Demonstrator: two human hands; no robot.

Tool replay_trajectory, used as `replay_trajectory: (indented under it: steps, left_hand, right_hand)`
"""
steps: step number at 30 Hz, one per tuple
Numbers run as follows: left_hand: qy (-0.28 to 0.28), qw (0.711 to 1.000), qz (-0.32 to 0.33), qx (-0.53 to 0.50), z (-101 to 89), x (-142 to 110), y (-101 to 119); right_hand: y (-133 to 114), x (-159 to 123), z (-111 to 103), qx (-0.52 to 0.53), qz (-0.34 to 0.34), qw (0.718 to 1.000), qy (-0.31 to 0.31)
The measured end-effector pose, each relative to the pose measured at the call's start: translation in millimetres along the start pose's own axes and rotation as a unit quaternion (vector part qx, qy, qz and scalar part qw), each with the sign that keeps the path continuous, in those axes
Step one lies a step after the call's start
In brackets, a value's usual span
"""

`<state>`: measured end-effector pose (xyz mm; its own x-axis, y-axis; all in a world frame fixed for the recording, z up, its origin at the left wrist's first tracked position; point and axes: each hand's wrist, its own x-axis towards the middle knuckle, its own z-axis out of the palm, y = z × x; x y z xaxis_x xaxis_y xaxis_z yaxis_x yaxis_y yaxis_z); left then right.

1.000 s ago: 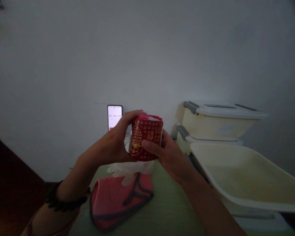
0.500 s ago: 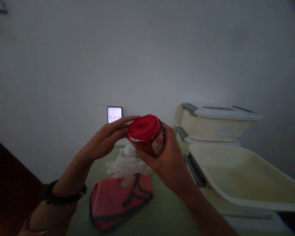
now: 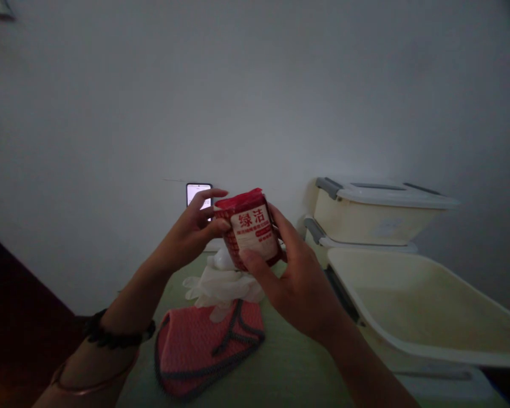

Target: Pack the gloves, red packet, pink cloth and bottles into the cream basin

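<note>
- In mid-air above the table (image 3: 297,362), between the two hands, is the roll (image 3: 255,229): a squat cylinder, slightly tilted, with bright red film at its top and a dark red printed wrapper round its side.
- On the wrapper, a pale label panel faces the camera with large red characters; the smaller print is too blurred to read.
- The right hand (image 3: 295,283) grips the roll, thumb pressed flat on the label; its other fingers go round the far side, mostly hidden.
- The left hand (image 3: 191,232) has its fingers parted and loosely bent, with the thumb tip at the roll's left edge; whether it presses there, I cannot tell.
- On the left forearm are a dark beaded bracelet (image 3: 117,337) and a thin, coppery bangle (image 3: 85,390).
- Below the roll, thin whitish gloves (image 3: 221,286) lie crumpled, beside a smooth white bottle (image 3: 222,259) partly covered by the roll.
- Nearer the camera is a folded pink cloth (image 3: 199,345), nubbly, edged in grey.
- Against the wall (image 3: 255,102) stands a phone (image 3: 198,192), its lit screen half blocked by the left hand.
- To the right, a lidded box (image 3: 374,218) of cream plastic has grey clips; before it, the smooth rim of an open tub (image 3: 450,352) runs off the edge.
</note>
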<state>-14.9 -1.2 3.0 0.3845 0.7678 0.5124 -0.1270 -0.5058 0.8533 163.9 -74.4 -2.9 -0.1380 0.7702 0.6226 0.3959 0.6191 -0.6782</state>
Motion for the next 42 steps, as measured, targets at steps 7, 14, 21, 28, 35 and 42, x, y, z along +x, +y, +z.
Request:
replay_trajectory:
  steps: [7,14,21,28,35,42]
  left_hand:
    - [0.003,1.000,-0.004,-0.011,4.6,2,1]
    - [-0.042,0.998,-0.048,0.019,12.0,-1,11]
    - [-0.004,0.999,-0.041,0.011,10.9,-2,13]
    - [0.010,0.999,-0.044,0.022,10.7,0,13]
    - [0.028,0.996,-0.068,0.044,10.9,-1,15]
    - [0.148,0.985,-0.081,0.045,31.9,5,4]
  right_hand:
    - [2,2,-1,-0.033,-0.025,0.998,0.044]
    - [3,3,2,-0.127,-0.056,0.985,0.103]
    - [1,2,-1,-0.078,0.017,0.997,0.025]
    - [-2,0,-7,0.077,0.106,0.990,-0.041]
    - [1,5,-11,0.251,0.154,0.952,-0.087]
    - [10,10,-6,0.290,0.189,0.936,-0.056]
